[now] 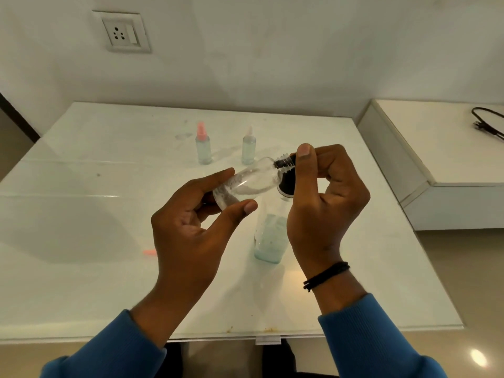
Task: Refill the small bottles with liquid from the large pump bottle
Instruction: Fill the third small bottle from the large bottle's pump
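holding a small clear bottle [246, 184] tilted in the left hand [191, 227], thumb and fingers pinched round its base, open threaded neck pointing up-right. right hand [324, 197] is curled round the black pump head [286, 181] of the large pump bottle [270, 236], thumb up top, with the nozzle at or just inside the small bottle's neck; can't tell how deep it sits.

large bottle stands upright on the desk [109, 214] under the right hand, pale blue liquid low in it. small bottle looks nearly empty, only droplets on the wall.

two more small bottles stand further back, side by side but apart: pink-capped one [203, 145] left, white-capped one [248, 147] right, both showing pale liquid. a small pink piece [149, 252] lies on the desk left of the left hand, maybe this bottle's cap, not sure.

step, my read: dispensing into the third bottle. next move needs the neck kept lined up on the nozzle while pressing the pump; any misalignment spills on the glossy desk.
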Action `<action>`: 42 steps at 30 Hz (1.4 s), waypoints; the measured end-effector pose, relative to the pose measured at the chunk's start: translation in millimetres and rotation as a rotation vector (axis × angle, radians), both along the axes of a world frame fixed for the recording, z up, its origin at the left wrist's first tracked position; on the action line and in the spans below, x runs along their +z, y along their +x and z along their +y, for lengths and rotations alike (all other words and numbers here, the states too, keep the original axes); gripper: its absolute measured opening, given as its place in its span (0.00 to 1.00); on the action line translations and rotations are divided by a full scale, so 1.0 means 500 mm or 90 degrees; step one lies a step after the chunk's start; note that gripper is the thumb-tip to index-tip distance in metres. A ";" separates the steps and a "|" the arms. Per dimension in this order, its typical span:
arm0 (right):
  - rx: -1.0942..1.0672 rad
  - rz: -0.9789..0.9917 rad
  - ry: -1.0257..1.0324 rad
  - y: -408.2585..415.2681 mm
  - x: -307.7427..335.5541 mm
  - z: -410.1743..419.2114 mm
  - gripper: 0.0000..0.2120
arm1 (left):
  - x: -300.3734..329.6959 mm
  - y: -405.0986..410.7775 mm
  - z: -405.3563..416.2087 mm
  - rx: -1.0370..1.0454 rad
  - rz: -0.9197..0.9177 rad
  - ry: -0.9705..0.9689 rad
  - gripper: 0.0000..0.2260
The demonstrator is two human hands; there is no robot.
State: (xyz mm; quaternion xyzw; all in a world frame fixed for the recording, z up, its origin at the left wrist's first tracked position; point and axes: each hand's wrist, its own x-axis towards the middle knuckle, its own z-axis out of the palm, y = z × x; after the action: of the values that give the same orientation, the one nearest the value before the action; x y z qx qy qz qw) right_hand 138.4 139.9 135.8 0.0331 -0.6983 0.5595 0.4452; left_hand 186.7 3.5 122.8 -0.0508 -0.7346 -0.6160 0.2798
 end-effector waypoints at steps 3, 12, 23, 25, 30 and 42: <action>-0.003 0.001 0.009 -0.001 0.000 0.000 0.15 | 0.003 0.001 0.001 0.001 -0.002 0.015 0.19; -0.016 0.019 0.055 0.000 0.008 0.002 0.11 | 0.000 -0.001 -0.003 0.012 0.009 0.004 0.20; -0.009 0.000 0.031 -0.002 0.002 0.000 0.14 | 0.001 0.000 -0.004 0.018 0.028 -0.020 0.20; -0.010 0.003 0.030 -0.002 0.008 0.002 0.14 | 0.002 0.001 -0.003 0.014 0.025 -0.007 0.20; -0.013 0.006 0.036 -0.001 0.004 0.001 0.14 | -0.001 -0.002 -0.001 0.018 0.019 -0.016 0.20; -0.005 0.003 0.044 0.002 0.002 -0.002 0.13 | -0.001 -0.001 -0.001 0.021 0.012 -0.002 0.20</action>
State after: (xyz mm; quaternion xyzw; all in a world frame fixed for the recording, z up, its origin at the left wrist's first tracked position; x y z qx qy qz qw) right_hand 139.6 138.8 136.8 0.0471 -0.7162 0.5334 0.4477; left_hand 186.1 2.8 122.3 -0.0450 -0.7336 -0.6096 0.2969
